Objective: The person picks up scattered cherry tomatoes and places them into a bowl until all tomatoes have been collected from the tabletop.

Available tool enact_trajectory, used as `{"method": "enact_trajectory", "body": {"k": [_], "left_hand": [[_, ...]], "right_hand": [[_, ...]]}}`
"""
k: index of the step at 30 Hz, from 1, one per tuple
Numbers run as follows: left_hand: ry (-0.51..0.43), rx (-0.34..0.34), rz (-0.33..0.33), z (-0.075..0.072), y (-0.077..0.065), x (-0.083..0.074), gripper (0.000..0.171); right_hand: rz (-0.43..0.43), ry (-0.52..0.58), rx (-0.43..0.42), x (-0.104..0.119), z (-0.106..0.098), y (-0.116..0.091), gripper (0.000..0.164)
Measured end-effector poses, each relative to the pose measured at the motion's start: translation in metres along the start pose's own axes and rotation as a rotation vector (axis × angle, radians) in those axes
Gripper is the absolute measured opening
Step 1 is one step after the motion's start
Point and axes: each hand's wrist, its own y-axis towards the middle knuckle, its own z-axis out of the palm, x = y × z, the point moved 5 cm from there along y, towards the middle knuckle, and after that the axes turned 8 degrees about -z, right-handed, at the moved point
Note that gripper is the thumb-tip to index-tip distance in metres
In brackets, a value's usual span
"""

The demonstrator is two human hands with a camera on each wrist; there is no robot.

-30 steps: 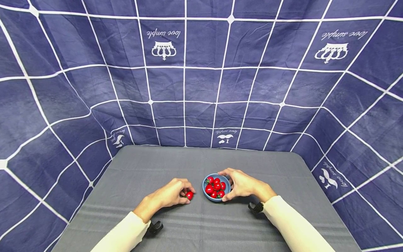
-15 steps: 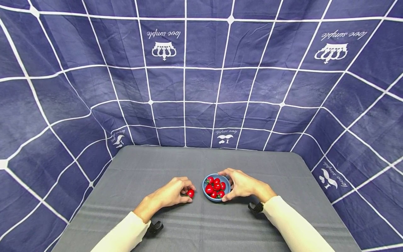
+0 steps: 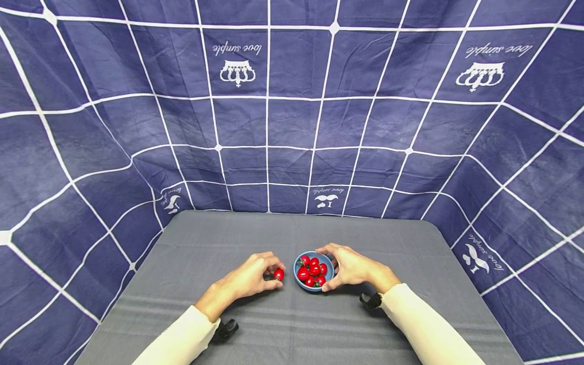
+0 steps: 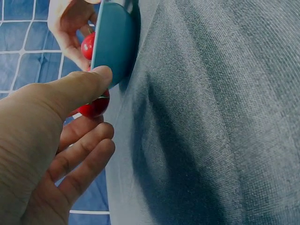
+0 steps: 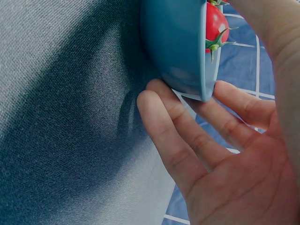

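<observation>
In the head view my left hand pinches a red cherry tomato between thumb and fingers, just left of a small blue bowl. The left wrist view has that tomato under the thumb tip, right beside the bowl's wall. Several red tomatoes with green stems lie in the bowl. My right hand holds the bowl from the right, thumb at the near rim and index finger at the far rim. Its other fingers reach along the bowl's side and underside in the right wrist view.
A grey cloth covers the table. Dark blue fabric with white grid lines hangs behind it and along both sides. Black straps sit at both wrists, by the cream sleeves.
My left hand has moved slightly away from me and to the right, toward the bowl, with the cherry tomato in its fingers. The right hand and bowl have stayed in place.
</observation>
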Motion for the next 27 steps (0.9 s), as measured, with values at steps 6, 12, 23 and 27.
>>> {"method": "enact_trajectory", "body": {"k": [6,12,23,27], "left_hand": [[0.012,-0.022,-0.025,-0.001,0.004,-0.003,0.033],[0.013,-0.04,-0.047,-0.001,0.009,-0.008,0.034],[-0.018,-0.046,-0.037,-0.001,0.019,-0.023,0.034],[-0.015,-0.051,-0.036,-0.001,0.023,-0.028,0.036]], "right_hand": [[0.004,-0.009,-0.002,-0.001,0.001,-0.001,0.102],[-0.003,-0.015,-0.004,-0.001,0.001,-0.001,0.101],[-0.004,-0.011,-0.008,-0.001,0.002,-0.002,0.101],[-0.007,-0.016,-0.008,-0.001,0.001,-0.001,0.101]]}}
